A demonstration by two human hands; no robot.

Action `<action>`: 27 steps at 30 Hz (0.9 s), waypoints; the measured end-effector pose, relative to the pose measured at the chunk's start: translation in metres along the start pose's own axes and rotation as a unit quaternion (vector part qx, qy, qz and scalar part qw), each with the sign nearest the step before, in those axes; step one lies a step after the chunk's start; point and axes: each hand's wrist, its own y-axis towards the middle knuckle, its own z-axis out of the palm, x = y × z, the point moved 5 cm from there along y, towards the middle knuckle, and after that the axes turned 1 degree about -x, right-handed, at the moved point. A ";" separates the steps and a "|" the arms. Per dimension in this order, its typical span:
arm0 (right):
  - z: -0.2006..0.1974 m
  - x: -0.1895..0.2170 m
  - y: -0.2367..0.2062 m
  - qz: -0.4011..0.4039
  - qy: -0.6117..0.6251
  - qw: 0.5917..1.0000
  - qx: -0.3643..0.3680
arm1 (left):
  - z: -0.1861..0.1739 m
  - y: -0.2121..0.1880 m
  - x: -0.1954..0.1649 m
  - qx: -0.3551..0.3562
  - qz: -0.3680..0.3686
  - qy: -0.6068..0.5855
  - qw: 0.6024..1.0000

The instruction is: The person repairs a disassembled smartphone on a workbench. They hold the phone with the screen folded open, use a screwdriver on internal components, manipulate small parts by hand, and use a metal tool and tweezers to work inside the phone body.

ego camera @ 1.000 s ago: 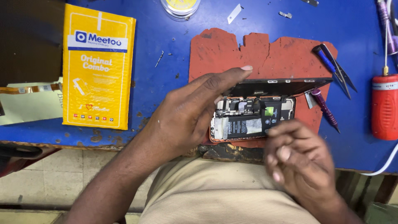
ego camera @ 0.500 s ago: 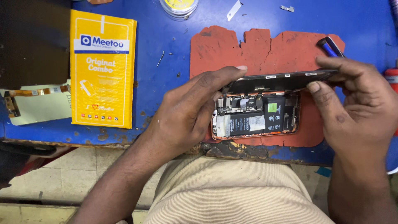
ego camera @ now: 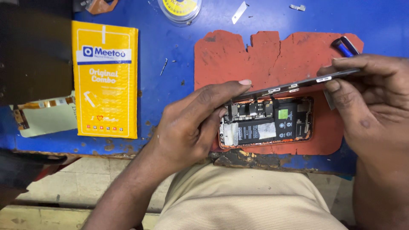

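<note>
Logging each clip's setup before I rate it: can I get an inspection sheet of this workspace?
Surface: blue bench, scuffed, with a worn red mat on it.
Job's things: opened phone on the mat, insides exposed; its screen panel lifted, tilted above the body.
Clutter: yellow packet, round tin, blue-handled tool, small metal bits, pale sheet at left.
Grippers: left hand steadies the phone, forefinger at the panel's end; right hand pinches the panel's other end.
Cables: short flex strips run from the panel to the phone.
Surroundings: tiled floor below; person's beige garment.
</note>
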 end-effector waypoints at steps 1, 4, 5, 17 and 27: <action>0.000 -0.001 0.003 0.002 0.005 1.000 0.004 | 0.001 0.001 -0.001 -0.001 0.000 0.007 1.000; 0.000 -0.002 0.011 0.009 0.018 1.000 0.021 | 0.003 0.003 -0.002 -0.007 0.006 0.023 1.000; 0.001 -0.002 0.014 0.010 0.021 0.999 0.026 | 0.004 0.004 -0.003 -0.009 0.009 0.027 1.000; -0.049 -0.040 -0.016 0.035 -0.001 0.997 -0.075 | 0.008 0.009 0.001 -0.018 0.023 0.066 0.997; -0.096 -0.022 -0.030 -0.060 -0.273 0.957 -0.080 | 0.015 0.012 -0.002 -0.046 0.021 0.071 0.996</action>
